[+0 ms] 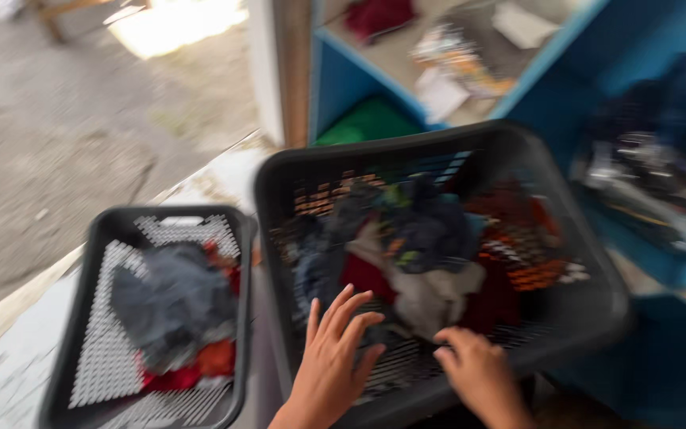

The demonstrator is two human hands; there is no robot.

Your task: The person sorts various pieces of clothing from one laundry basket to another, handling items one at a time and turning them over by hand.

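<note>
The picture is blurred by motion. A large black plastic laundry basket [597, 294] stands in front of me, filled with mixed clothes [422, 246] in dark blue, grey, maroon and orange. My left hand [335, 357] reaches into its near side with fingers spread, hovering over or touching the mesh floor beside the clothes. My right hand [474, 369] is in the basket's near edge with fingers curled, close to a grey garment; whether it grips cloth I cannot tell.
A smaller black basket [97, 349] to the left holds a grey garment [172, 306] and red cloth. Both rest on a pale surface [9, 373]. Behind stands a blue shelf unit [335, 79] with folded items and clutter. Bare ground lies far left.
</note>
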